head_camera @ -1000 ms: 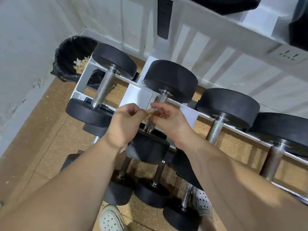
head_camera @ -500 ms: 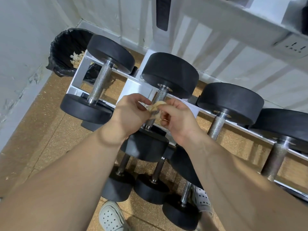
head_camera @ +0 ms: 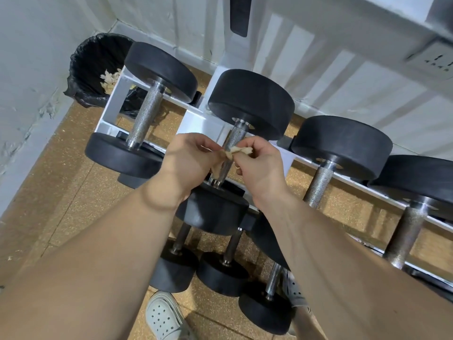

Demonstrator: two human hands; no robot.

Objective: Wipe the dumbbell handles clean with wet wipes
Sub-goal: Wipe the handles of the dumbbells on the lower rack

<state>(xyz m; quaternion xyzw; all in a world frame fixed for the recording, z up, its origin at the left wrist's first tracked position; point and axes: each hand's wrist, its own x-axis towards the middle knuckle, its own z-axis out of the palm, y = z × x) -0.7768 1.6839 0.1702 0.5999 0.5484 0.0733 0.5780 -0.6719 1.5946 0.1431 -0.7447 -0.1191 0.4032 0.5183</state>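
My left hand (head_camera: 188,160) and right hand (head_camera: 259,168) meet over the top tier of the white rack (head_camera: 196,123); both are closed on a crumpled, yellowed wipe (head_camera: 235,150), thumb and fingertips of each pinching one end, so it stretches between them; a loose tail of it hangs below my left fingers. The wipe sits right in front of the knurled handle (head_camera: 236,133) of the second dumbbell (head_camera: 252,101) from the left; I cannot tell whether it presses on the metal or hangs just above it; the steel shows above my hands and again as a short stub below them.

That dumbbell lies across the rack's two rails; the leftmost dumbbell (head_camera: 159,74) lies beside it with its handle bare; two more dumbbells (head_camera: 343,143) follow to the right, also bare. Smaller dumbbells (head_camera: 220,271) stand on the tier below, near my shins.

A black-lined bin (head_camera: 95,60) sits in the corner behind the rack's left end, with pale wads (head_camera: 107,77) inside; the floor (head_camera: 61,192) is tan and speckled; one pale perforated shoe (head_camera: 164,317) shows at the bottom edge.
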